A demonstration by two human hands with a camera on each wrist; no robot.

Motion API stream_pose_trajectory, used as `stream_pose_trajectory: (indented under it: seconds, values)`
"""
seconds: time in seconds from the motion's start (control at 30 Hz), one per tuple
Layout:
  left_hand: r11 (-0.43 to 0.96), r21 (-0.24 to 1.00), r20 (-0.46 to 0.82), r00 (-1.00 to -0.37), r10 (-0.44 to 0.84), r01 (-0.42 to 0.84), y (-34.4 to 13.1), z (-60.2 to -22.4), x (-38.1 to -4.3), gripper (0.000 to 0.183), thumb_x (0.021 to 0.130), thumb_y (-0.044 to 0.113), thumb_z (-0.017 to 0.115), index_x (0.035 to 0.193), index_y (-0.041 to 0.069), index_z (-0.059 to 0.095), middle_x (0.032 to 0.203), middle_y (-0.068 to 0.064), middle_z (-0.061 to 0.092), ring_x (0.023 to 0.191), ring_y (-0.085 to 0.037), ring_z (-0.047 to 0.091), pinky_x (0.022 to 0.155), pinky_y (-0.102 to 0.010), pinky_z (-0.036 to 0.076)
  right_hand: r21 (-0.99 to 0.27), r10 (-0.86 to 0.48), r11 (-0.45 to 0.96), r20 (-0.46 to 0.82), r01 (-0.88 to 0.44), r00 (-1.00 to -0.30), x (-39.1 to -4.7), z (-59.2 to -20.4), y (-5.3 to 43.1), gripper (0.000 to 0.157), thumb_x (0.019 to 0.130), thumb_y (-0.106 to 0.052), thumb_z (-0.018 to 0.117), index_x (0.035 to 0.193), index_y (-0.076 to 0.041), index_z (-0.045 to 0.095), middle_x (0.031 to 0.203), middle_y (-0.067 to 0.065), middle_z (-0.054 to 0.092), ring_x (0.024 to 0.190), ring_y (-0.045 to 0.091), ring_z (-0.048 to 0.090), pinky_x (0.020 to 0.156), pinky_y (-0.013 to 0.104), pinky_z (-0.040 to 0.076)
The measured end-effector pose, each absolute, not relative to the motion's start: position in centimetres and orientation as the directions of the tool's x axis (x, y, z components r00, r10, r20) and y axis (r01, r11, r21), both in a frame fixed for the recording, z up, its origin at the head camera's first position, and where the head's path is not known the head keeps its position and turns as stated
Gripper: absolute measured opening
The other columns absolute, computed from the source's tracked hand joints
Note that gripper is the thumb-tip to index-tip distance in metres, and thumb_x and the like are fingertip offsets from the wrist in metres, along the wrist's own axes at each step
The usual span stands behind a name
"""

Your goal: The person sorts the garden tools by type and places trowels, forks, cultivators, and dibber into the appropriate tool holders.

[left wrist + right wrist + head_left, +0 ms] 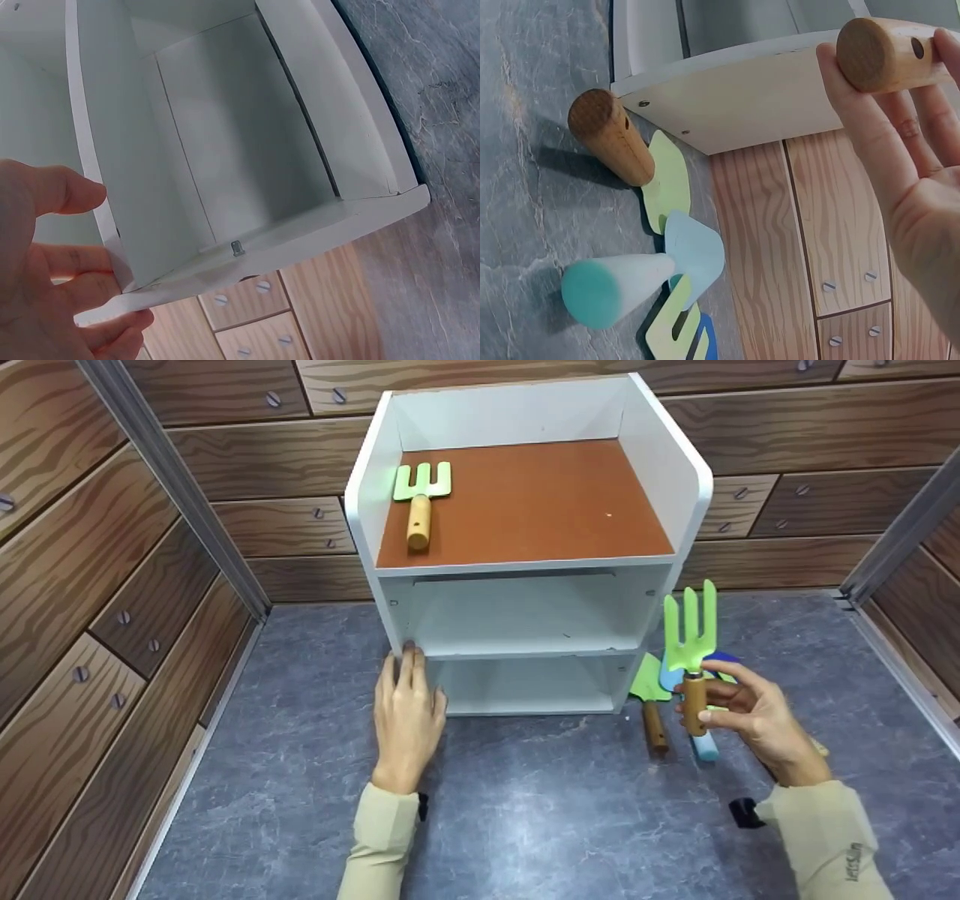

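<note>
My right hand (765,727) pinches the wooden handle of a green hand fork (690,651), holding it upright beside the white shelf unit (525,563), tines up. In the right wrist view, the handle's round end (864,56) shows between thumb and fingers. My left hand (407,724) touches the unit's left front edge, its fingers extended. The left wrist view has that thumb (71,191) by the middle board's edge and the fingers near the side panel. A second, pale green hand fork (419,517) lies on the brown top shelf, at the left.
Right of the unit, on the grey marbled floor, lie a green trowel (667,184) with a wooden handle, a light-blue trowel (694,251), another green fork (667,322) and a dark-blue piece (707,337). Wood-patterned walls (810,427) stand behind and at both sides.
</note>
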State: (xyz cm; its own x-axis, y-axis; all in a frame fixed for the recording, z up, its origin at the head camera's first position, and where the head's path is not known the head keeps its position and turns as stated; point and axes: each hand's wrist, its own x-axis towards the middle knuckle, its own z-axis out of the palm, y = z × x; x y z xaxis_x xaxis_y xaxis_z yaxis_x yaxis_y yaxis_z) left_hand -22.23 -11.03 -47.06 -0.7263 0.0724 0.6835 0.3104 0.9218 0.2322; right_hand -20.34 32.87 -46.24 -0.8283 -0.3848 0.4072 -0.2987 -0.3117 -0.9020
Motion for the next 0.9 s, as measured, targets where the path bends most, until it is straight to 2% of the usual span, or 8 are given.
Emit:
stream_pose_trajectory:
  seconds: [0.13,0.43,0.67,0.9]
  values:
    - [0.923,0.229,0.681,-0.729,0.076,0.310,-11.0,-47.1,-22.2,0.060,0.084,0.008,0.079,0.135,-0.013,0.056,0.140,-0.026,0.056,0.126,-0.049,0.052,0.106,-0.055,0.044,-0.916,-0.385,-0.274,0.385,-0.294,-0.839,-20.3,-46.2,32.6,0.069,0.085,0.034,0.045,0.144,0.000,0.052,0.122,0.016,0.070,0.104,0.029,0.071,0.076,0.035,0.062]
    - [0.924,0.229,0.681,-0.728,0.073,0.307,-11.1,-47.2,-22.2,0.060,0.084,0.009,0.080,0.134,-0.013,0.057,0.140,-0.026,0.056,0.126,-0.049,0.052,0.106,-0.055,0.044,-0.911,-0.381,-0.226,0.410,-0.346,-0.829,-20.7,-45.8,31.7,0.067,0.083,0.033,0.049,0.143,0.002,0.053,0.120,0.013,0.071,0.109,0.024,0.069,0.077,0.033,0.061]
    - [0.922,0.228,0.686,-0.724,0.076,0.312,-11.1,-47.1,-22.2,0.059,0.084,0.008,0.079,0.134,-0.013,0.057,0.140,-0.026,0.056,0.126,-0.049,0.052,0.106,-0.055,0.045,-0.916,-0.376,-0.193,0.401,-0.353,-0.835,-20.9,-45.3,31.1,0.065,0.083,0.032,0.052,0.141,0.004,0.053,0.119,0.013,0.072,0.106,0.026,0.070,0.076,0.033,0.061]
    - [0.921,0.227,0.686,-0.723,0.078,0.315,-11.1,-47.0,-22.2,0.060,0.082,0.006,0.080,0.134,-0.014,0.057,0.140,-0.026,0.056,0.125,-0.050,0.052,0.105,-0.056,0.045,-0.894,-0.410,-0.242,0.446,-0.377,-0.796,-21.4,-45.0,30.7,0.066,0.082,0.034,0.051,0.141,0.005,0.053,0.120,0.015,0.071,0.107,0.026,0.069,0.076,0.032,0.061]
